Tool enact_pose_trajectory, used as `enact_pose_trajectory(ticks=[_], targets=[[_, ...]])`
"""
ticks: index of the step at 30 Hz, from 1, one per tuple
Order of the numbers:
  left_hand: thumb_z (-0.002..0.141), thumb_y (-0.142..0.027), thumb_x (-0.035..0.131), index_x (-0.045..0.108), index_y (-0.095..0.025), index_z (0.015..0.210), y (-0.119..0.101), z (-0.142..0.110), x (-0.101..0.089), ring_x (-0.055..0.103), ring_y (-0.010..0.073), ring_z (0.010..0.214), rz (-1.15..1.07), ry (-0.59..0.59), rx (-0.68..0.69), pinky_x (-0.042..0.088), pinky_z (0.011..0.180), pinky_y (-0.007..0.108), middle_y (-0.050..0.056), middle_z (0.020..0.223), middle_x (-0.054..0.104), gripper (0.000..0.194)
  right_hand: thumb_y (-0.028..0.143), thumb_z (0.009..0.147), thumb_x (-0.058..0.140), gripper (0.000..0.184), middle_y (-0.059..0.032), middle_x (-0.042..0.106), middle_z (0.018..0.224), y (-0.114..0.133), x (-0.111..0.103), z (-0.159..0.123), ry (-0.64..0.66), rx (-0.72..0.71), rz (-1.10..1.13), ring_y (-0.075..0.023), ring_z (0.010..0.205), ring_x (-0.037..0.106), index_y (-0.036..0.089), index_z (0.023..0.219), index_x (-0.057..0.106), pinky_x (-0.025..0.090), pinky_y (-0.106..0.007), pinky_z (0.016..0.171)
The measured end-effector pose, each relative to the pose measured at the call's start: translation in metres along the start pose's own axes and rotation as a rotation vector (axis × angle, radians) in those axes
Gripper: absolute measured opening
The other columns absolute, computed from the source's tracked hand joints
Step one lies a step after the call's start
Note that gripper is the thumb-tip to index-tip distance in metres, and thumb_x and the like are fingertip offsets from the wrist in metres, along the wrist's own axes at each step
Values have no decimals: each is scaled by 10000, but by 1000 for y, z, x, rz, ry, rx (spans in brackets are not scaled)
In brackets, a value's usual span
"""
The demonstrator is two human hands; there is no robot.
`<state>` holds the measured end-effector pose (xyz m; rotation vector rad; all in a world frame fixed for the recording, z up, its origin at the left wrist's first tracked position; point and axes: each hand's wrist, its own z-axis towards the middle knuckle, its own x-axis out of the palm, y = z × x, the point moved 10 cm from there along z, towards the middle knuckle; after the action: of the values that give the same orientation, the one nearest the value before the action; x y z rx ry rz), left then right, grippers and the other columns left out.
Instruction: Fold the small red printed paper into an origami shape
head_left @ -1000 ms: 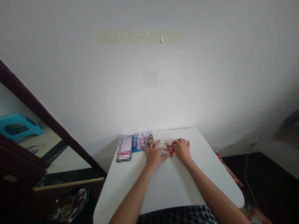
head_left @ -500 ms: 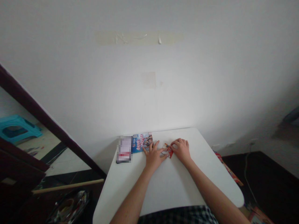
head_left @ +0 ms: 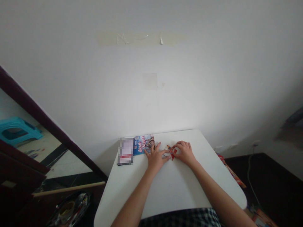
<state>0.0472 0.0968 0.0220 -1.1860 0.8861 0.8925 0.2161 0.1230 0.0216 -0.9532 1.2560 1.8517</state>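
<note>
A small folded piece of red, yellow and white printed paper [head_left: 173,155] lies on the white table, between my hands. My left hand [head_left: 156,158] rests with fingers spread; its thumb and index finger press on the paper's left side. The other left fingertips reach the edge of a blue printed leaflet [head_left: 142,144]. On the right side of the paper, my right hand [head_left: 185,152] pinches its edge between thumb and index finger, the remaining fingers curled above. Part of the paper is hidden under the fingertips.
A phone-shaped object with a blurred face [head_left: 126,151] lies left of the leaflet. The white table [head_left: 175,189] meets the wall [head_left: 151,107] at its far edge. At left, a mirror [head_left: 68,157] reflects a blue stool; below sits a dark bag [head_left: 68,211] of odds and ends.
The right thumb and index finger have shifted slightly on the paper, and its red right part now shows a changed fold. My left hand stays nearly in place.
</note>
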Motion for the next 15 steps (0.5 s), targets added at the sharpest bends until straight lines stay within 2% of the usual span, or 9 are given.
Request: enact_pose_trajectory(ticks=[15], targets=[[783, -595, 675, 699, -511, 1118, 0, 0, 2, 238, 401, 1457, 19, -32, 21, -15, 1068, 828, -31, 1581, 383, 346, 514, 665, 774, 617, -77, 552, 1330, 1, 7, -5, 117, -63, 8, -321, 1308, 428, 332, 1235, 625, 121, -660, 1154]])
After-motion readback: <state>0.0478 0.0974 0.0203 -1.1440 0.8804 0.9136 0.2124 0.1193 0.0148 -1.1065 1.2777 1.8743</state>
